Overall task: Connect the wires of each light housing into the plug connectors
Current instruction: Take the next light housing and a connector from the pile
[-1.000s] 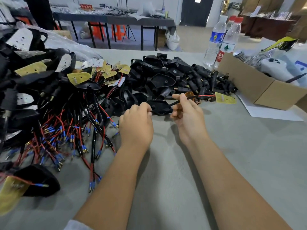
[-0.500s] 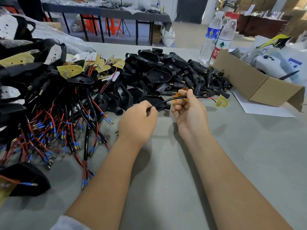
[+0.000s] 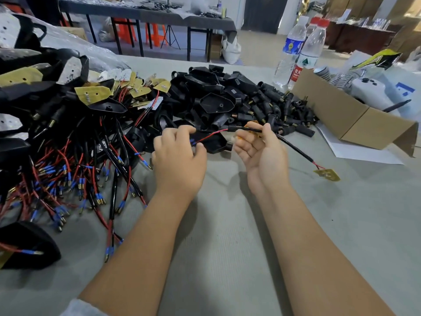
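Observation:
My left hand [image 3: 178,157] pinches the blue-tipped end of a red wire [image 3: 210,136] that runs out of a black sheathed cable [image 3: 293,145]. My right hand [image 3: 262,153] holds that cable between thumb and fingers near its ferrule. The cable hangs off to the right and ends in a small yellow circuit board [image 3: 327,174] lying on the grey table [image 3: 227,258]. A black light housing [image 3: 215,144] lies on the table just behind my hands. A heap of black housings and plug connectors [image 3: 239,99] sits beyond.
A tangle of red and black wires with blue terminals [image 3: 68,179] and yellow boards fills the left side. A cardboard box [image 3: 341,115] stands at the right with paper under it. Two water bottles [image 3: 303,49] stand behind the heap.
My hands have drawn apart, pulling the cable out so the red wire shows between them. The yellow board has dropped lower and to the right onto the table.

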`<state>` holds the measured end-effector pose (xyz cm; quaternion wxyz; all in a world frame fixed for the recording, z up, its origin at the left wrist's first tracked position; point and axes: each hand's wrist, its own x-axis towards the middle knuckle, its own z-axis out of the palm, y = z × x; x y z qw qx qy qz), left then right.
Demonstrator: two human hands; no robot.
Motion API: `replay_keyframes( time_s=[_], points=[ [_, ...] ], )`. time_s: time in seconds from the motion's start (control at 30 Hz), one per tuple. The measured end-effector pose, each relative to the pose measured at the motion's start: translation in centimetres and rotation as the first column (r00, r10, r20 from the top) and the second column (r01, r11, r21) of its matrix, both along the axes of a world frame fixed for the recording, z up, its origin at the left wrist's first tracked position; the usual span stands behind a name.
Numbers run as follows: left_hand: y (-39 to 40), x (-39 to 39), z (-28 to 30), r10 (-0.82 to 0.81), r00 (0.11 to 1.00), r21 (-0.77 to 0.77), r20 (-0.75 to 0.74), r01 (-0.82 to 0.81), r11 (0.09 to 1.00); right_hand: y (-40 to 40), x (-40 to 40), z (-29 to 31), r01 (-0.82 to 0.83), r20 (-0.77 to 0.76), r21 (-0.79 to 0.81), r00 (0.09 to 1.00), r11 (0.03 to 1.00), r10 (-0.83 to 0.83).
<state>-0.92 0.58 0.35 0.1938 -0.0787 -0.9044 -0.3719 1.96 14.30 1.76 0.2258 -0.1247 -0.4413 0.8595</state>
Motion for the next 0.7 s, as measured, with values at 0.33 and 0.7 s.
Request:
replay_keyframes(
  time_s=[0.33, 0.7],
  points=[
    [-0.1, 0.9, -0.2, -0.188, 0.965, 0.041, 0.18, 0.184, 0.982, -1.3, 0.2, 0.0, 0.056, 0.056, 0.399, 0.995, 0.915, -0.085],
    [0.3, 0.2, -1.0, -0.112, 0.977, -0.149, 0.182, 0.14, 0.979, -1.7, 0.2, 0.1, -0.065, 0.119, 0.329, 0.993, 0.942, 0.027]
  ],
)
